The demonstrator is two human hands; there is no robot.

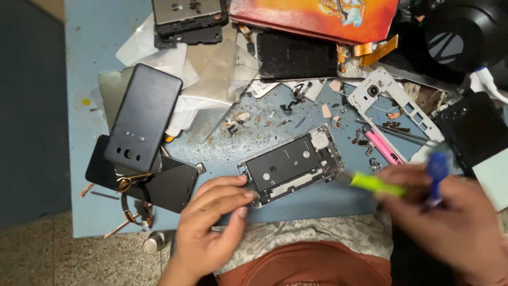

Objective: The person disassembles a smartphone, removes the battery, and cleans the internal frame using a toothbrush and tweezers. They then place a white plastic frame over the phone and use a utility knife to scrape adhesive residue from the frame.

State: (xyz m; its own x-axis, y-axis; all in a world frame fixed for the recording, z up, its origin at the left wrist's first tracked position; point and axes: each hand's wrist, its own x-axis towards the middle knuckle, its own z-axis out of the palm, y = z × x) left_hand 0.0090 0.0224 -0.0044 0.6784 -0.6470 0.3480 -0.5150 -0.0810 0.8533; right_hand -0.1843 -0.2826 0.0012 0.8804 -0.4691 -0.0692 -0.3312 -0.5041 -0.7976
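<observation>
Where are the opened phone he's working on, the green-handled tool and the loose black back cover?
Opened phone [290, 165], head view: on its black inner plate.
Green-handled tool [374, 184], head view: on the green handle, held by the right hand.
Black back cover [143, 116], head view: on its flat middle.

1. An opened phone [290, 165] is laid near the front edge of the table [90, 53], between the left hand [211, 222] and the right hand [450, 217].
2. A back cover [143, 116] is placed far left, on a stack of panels.
3. A bare frame [394, 103] is set behind the right hand.
</observation>
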